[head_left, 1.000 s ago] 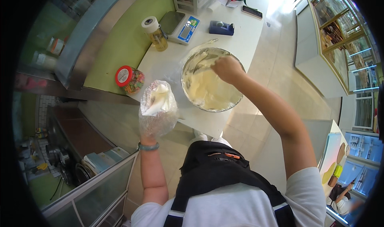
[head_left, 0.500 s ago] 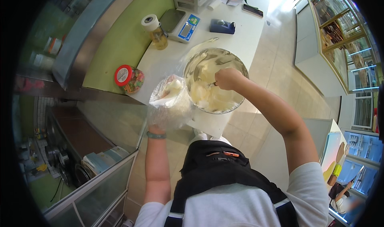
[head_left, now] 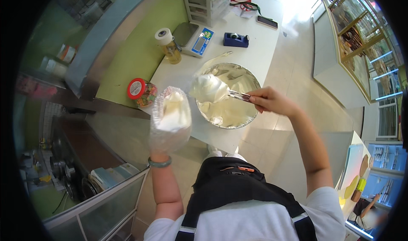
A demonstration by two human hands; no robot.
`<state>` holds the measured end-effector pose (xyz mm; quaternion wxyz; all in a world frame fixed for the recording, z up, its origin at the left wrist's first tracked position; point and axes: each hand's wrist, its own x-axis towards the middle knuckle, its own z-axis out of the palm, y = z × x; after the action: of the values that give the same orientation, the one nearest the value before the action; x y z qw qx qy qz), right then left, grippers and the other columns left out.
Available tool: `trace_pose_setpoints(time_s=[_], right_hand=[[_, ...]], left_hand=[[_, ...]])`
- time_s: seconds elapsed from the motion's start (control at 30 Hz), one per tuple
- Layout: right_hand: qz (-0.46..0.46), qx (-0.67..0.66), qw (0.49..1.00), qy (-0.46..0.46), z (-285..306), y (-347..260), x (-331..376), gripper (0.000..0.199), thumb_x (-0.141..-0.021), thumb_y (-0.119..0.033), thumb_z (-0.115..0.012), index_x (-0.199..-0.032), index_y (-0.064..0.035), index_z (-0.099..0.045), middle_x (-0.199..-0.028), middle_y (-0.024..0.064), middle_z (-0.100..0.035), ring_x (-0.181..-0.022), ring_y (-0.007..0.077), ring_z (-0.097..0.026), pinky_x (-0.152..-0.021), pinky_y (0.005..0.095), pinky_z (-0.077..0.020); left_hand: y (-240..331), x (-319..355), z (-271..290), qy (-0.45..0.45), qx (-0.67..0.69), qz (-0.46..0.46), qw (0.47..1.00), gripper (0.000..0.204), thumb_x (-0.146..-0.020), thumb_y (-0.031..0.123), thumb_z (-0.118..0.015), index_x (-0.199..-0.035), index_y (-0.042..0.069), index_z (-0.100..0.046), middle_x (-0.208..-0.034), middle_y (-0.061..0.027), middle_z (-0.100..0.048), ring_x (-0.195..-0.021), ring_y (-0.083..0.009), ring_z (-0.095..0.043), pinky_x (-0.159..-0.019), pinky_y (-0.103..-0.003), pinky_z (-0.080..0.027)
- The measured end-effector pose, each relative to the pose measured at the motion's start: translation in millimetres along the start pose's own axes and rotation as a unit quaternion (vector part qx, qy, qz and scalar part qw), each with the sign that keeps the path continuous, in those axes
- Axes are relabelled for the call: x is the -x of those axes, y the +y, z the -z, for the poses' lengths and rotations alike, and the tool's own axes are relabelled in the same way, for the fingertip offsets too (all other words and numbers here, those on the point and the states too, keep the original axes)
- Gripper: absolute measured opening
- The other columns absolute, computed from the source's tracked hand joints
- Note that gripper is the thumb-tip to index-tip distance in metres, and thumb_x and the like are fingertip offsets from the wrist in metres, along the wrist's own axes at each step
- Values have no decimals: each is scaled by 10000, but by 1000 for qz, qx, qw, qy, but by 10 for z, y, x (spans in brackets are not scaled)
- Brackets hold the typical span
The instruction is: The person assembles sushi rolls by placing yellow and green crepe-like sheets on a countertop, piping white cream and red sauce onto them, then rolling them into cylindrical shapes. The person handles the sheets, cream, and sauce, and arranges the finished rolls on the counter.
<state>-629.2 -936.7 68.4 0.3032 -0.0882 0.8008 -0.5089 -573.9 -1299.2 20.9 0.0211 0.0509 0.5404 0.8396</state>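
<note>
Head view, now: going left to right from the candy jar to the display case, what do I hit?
Red-lidded candy jar → plastic bag with white cream inside → metal bowl → right hand holding a utensil handle → glass display case.

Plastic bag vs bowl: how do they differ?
The plastic bag is translucent and wrinkled; the bowl is silvery and round. The bag is held in the left hand; the bowl rests on the table. The bag's mouth is narrower than the bowl's. Both hold pale cream.
</note>
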Motion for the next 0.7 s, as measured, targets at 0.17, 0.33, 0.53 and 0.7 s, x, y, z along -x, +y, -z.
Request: trace_pose_setpoints(time_s=[0.17, 0.33, 0.53, 0.7], right_hand=[[222, 225, 901, 298, -937, -410, 445, 539, -982, -44, -616, -1512, -101, -538, -905, 110, -633, -711, 249, -648, -663, 392, -543], [181, 413, 835, 315, -1373, -472, 580, 676, -855, -42, -627, -1520, -124, -540, -969, 85, -569, -822, 241, -622, -646, 369, -542], [169, 498, 819, 231, -1028, -632, 823, 616, -864, -64, -625, -1472, -151, -594, -983, 56, -568, -807, 213, -611, -650, 359, -538], [151, 405, 879, 203, -465, -831, 1319, 553, -875, -41, -630, -1412, -170, -660, -911, 58, -595, -783, 234, -633, -674, 384, -536]], left_hand=[[-141, -150, -358, 50, -534, -202, 820, 962, -784, 190, -916, -1524, -17, -337, -1412, -154, -553, -1245, -266, -591, -1095, -416, -477], [-301, -365, -604, 99, -459, -244, 849, 1146, -626, 266, -1005, -1519, -9, -342, -1396, -172, -522, -1266, -298, -550, -1107, -429, -456], [-280, -431, -618, 36, -541, -312, 780, 1002, -726, 241, -956, -1519, -11, -397, -1444, -179, -534, -1340, -319, -534, -1156, -419, -424], [-107, -402, -530, 74, -434, -175, 881, 1069, -731, 279, -937, -1557, -34, -334, -1475, -215, -494, -1347, -349, -515, -1177, -438, -397]])
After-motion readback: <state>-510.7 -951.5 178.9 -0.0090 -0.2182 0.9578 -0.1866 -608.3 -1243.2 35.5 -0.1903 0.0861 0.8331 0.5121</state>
